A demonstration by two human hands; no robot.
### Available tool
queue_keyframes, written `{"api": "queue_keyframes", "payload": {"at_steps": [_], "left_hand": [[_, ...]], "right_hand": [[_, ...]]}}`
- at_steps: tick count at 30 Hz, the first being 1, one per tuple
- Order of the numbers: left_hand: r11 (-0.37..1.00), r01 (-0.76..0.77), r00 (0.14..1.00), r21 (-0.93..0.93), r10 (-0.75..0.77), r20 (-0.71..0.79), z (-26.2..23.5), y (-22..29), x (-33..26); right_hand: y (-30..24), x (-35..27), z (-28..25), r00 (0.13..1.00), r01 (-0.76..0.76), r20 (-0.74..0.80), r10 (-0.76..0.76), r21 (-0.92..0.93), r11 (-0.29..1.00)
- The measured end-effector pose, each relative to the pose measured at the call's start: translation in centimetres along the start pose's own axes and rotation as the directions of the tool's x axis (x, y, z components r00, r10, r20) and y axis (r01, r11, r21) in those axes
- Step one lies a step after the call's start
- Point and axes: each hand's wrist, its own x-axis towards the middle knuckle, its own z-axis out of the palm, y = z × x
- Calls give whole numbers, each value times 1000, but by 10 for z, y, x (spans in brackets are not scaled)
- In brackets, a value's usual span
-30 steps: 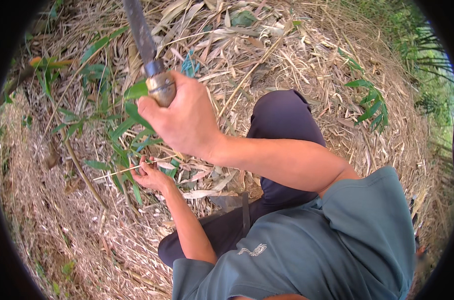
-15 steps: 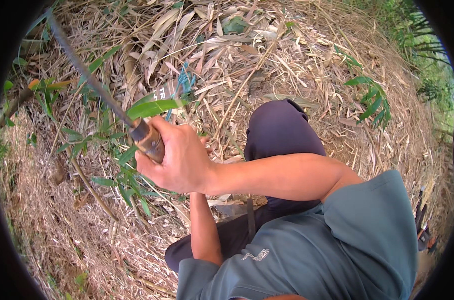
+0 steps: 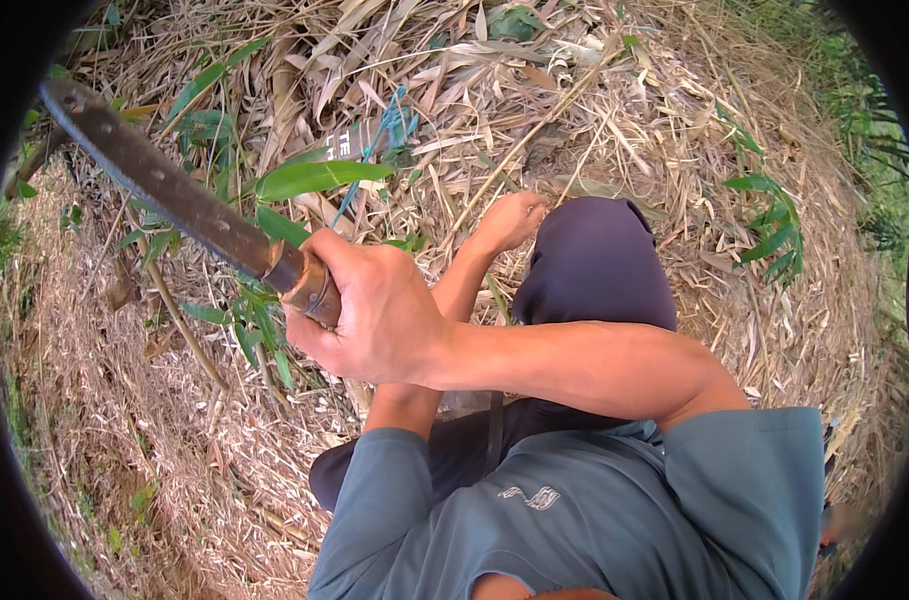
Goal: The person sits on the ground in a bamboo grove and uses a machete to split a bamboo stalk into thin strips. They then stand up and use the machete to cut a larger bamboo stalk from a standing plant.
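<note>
My right hand is closed around the wooden handle of a machete. Its dark, worn blade points up and left, the flat side showing and the tip near the left rim of the view. My right forearm crosses over the left one. Past it, my left hand is low by my bent knee, fingers curled in; what they hold, if anything, is hidden. A long green leaf lies just beyond the machete handle. Blue twine is beside a grey printed strip.
Dry bamboo leaves and straw cover the ground. Leafy green shoots and a thin stick stand on the left. Another green sprig is at the right. Denser greenery grows at the far right.
The machete blade has turned from edge-on to show its flat side, its tip dropping lower. My left hand has come out from behind the right one and moved right, to the knee.
</note>
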Motion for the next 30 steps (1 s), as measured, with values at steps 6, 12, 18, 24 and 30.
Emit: {"api": "queue_keyframes", "payload": {"at_steps": [6,12,18,24,30], "left_hand": [[948,316,784,44,-235,-575,-12,-59,-77],[887,371,826,274,-181,-533,-21,-73,-86],[778,512,834,363,-349,-428,-17,-72,-67],[883,457,773,106,-335,-539,-33,-63,-65],[949,280,859,144,-181,-480,-78,-44,-60]], "right_hand": [[4,7,-9,998,-22,-51,23,15,1000],[5,11,-3,997,-55,-50,57,44,998],[6,9,-3,994,-110,24,110,18,994],[8,9,-2,992,-103,73,105,-31,994],[8,8,3,993,-101,57,102,-32,994]]}}
